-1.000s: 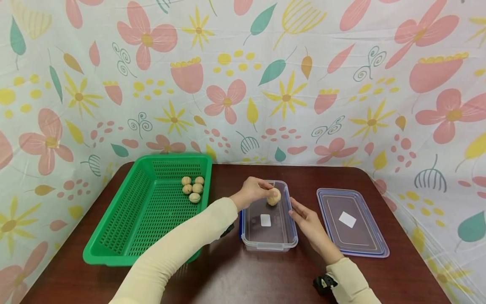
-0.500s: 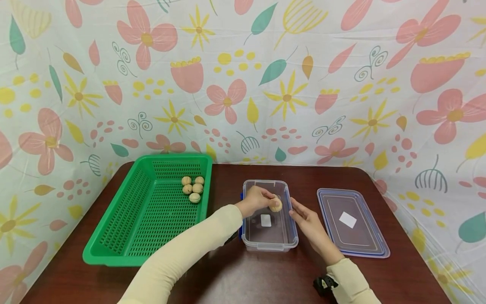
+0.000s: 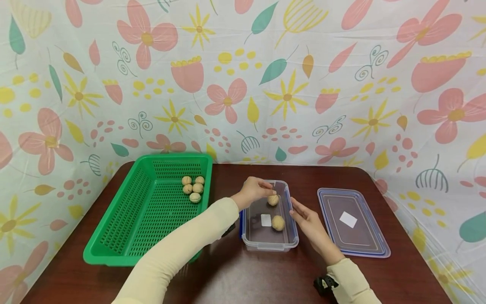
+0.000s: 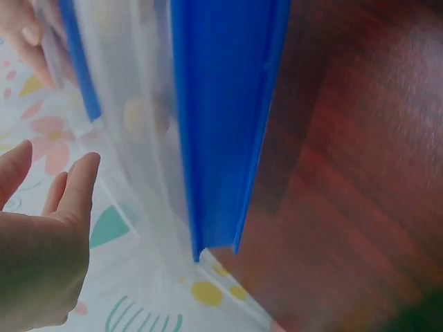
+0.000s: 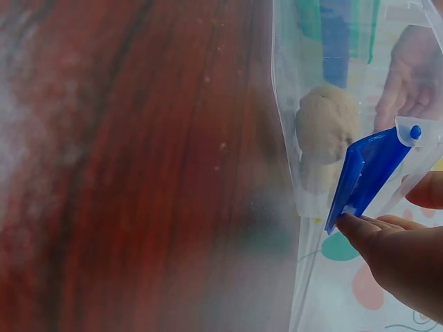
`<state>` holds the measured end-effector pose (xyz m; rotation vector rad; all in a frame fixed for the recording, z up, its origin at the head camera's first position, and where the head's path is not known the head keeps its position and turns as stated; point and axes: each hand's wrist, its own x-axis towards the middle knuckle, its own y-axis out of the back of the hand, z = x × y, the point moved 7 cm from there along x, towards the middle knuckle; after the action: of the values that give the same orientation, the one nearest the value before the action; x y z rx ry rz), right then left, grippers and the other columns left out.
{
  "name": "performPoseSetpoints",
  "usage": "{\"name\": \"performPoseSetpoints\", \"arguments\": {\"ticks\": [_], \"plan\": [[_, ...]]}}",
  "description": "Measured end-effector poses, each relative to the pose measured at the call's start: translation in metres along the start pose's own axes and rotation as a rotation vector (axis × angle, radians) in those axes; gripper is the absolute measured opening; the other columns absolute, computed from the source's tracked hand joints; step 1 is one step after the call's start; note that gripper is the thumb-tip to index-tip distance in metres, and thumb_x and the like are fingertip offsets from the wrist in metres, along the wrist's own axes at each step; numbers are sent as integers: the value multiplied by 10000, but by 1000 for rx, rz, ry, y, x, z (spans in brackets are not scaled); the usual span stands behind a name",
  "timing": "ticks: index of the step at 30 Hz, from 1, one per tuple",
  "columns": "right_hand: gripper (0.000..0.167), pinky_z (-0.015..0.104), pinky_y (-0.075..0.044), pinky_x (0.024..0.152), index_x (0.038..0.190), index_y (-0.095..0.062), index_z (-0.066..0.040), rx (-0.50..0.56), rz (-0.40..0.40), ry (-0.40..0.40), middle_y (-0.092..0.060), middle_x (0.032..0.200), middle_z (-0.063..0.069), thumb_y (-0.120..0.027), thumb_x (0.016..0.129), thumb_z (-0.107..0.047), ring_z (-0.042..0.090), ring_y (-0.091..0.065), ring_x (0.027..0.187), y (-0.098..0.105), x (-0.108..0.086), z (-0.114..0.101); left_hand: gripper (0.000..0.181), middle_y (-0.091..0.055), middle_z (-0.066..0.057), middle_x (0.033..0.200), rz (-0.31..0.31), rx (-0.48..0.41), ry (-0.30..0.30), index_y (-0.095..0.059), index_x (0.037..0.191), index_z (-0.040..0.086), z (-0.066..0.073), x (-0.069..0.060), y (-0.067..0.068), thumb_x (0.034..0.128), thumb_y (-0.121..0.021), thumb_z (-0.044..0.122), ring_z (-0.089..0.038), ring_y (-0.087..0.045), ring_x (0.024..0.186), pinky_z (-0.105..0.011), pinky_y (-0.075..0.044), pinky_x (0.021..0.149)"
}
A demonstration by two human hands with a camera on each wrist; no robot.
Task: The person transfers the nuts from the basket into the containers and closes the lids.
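Note:
Two walnuts lie in the clear container (image 3: pixel 290 243): one walnut (image 3: pixel 278 223) nearer the front, another walnut (image 3: pixel 273 199) toward the back. The left hand (image 3: pixel 253 191) is over the back part, its fingertips close above the back walnut. In the left wrist view the left hand (image 4: pixel 45 256) has its thumb and fingers apart with nothing between them. The right hand (image 3: pixel 313 227) rests its extended fingers at the container's right wall; in the right wrist view the right hand (image 5: pixel 405 259) touches the blue side latch (image 5: pixel 370 173).
On the left stands a green basket (image 3: pixel 146 228) with several walnuts (image 3: pixel 198 188) near its right side. A clear lid (image 3: pixel 355 232) with a white label lies right of the right hand. Patterned cloth (image 3: pixel 243 84) hangs behind the brown table (image 3: pixel 247 278).
The left hand moved toward the front of the container with a walnut, then back and off it. A walnut now shows nearer the front. The right hand stayed in place.

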<state>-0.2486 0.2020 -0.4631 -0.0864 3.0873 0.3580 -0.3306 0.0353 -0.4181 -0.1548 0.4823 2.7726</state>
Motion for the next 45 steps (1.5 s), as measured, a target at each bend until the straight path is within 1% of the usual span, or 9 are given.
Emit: {"name": "performPoseSetpoints", "arguments": {"ticks": [4,9,13,15,18,22,26,34,45], "plan": [[503,419,-260,1130,1479,-346,-3,3,1,-2,-351,1499,174,-499,1005,-78,267,-311,1391,0,-1,0,261,-701,-89,1014,4,-32,-7,-719,1049,-13,8,0,9,825,-774,110,-270,-685,932,-410,-546,865],[504,413,-263,1126,1478,-348,-2,5,4,3,-355,1497,173,-501,1002,-69,262,-314,1388,0,0,1,222,-711,-101,989,12,-60,-20,-728,1033,14,21,1,24,832,-765,102,-283,-674,964,-324,-563,817],[503,416,-269,1119,1474,-351,6,3,9,12,-360,1491,183,-500,997,-51,271,-323,1382,0,0,2,250,-690,-103,1085,15,-83,-22,-718,1077,27,30,1,38,849,-753,123,-270,-656,1001,-362,-541,876],[502,417,-271,1118,1472,-353,8,1,12,13,-361,1490,185,-500,996,-48,275,-327,1381,0,1,2,271,-656,-113,1170,20,-104,-24,-706,1107,20,35,0,46,860,-743,127,-259,-644,1033,-371,-530,904],[502,416,-275,1116,1473,-354,6,-3,14,11,-361,1490,181,-502,996,-51,273,-326,1381,0,1,2,297,-620,-124,1238,27,-148,-27,-686,1138,-3,40,0,59,868,-732,112,-262,-622,1091,-309,-532,895],[506,414,-275,1117,1477,-350,-3,-4,9,4,-355,1496,173,-505,1000,-66,268,-316,1387,0,1,2,310,-626,-123,1228,47,-171,-35,-675,1160,-4,47,-2,78,876,-722,111,-259,-608,1117,-267,-528,887],[507,417,-271,1121,1479,-349,-10,-3,6,2,-351,1499,168,-507,1002,-80,266,-311,1391,0,1,2,312,-628,-130,1216,69,-185,-52,-666,1178,0,51,-6,98,890,-706,114,-266,-600,1133,-282,-514,919],[510,415,-273,1119,1475,-351,2,-5,6,13,-353,1498,168,-515,998,-77,266,-316,1386,0,2,1,338,-615,-89,1253,131,-157,-82,-654,1229,63,47,-13,139,914,-687,182,-231,-586,1155,-324,-491,963],[508,421,-269,1120,1476,-346,4,-5,3,9,-345,1502,171,-507,1000,-68,280,-308,1392,0,0,1,388,-571,-128,1322,209,-163,-103,-603,1298,65,19,-20,193,936,-657,194,-256,-514,1232,-416,-394,1069]]}}
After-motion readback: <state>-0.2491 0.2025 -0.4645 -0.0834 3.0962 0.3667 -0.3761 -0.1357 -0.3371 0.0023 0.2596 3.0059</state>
